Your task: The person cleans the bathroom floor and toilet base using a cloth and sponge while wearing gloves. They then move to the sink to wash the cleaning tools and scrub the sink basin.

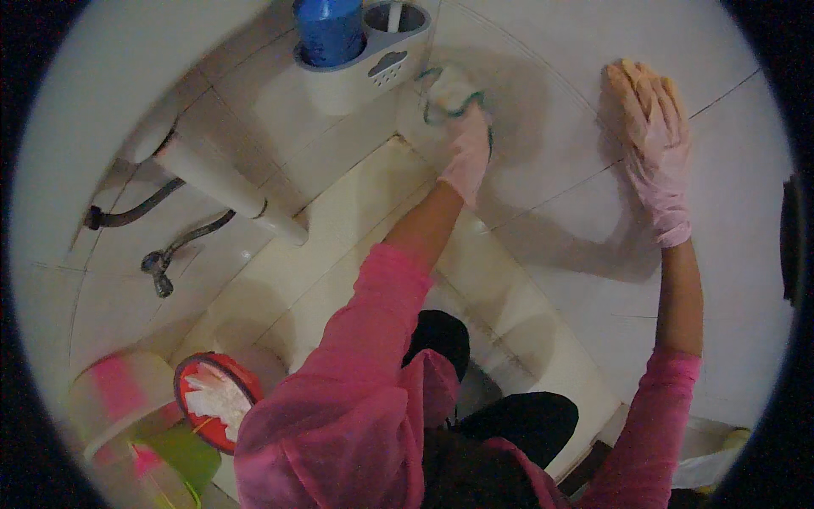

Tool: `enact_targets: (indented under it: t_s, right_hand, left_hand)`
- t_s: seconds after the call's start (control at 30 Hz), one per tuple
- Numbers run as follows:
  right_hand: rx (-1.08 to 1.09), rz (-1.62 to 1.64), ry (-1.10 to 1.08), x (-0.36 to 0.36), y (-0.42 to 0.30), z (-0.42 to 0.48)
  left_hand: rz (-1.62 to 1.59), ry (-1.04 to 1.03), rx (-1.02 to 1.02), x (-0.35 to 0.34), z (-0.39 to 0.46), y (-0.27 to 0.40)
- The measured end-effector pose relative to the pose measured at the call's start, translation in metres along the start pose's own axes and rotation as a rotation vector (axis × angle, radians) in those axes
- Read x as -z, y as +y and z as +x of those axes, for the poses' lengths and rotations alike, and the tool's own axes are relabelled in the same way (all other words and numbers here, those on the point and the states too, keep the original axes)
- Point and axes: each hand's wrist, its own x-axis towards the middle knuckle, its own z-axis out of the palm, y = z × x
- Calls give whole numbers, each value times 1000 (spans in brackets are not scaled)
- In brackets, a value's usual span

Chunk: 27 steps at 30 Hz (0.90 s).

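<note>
My left hand, in a pale pink glove, is closed around a pale cloth with a dark green edge. The cloth lies against the tiled wall by the corner, just right of a white caddy. Part of the cloth is blurred. My right hand, gloved in pink with yellowish fingers, rests on the wall tiles at the right. Its fingers are extended and close together, and it holds nothing.
The white caddy holds a blue container. Left of it are a white drain pipe and grey hoses. A red basin with white material and a green dustpan-like object stand at lower left.
</note>
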Motion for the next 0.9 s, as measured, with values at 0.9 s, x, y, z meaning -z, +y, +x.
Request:
enact_targets:
  t_s: [0.9]
  right_hand:
    - [-562,778,-241,-54,-129,-85]
  left_hand:
    - [1432,-153,-592,166,272,-73]
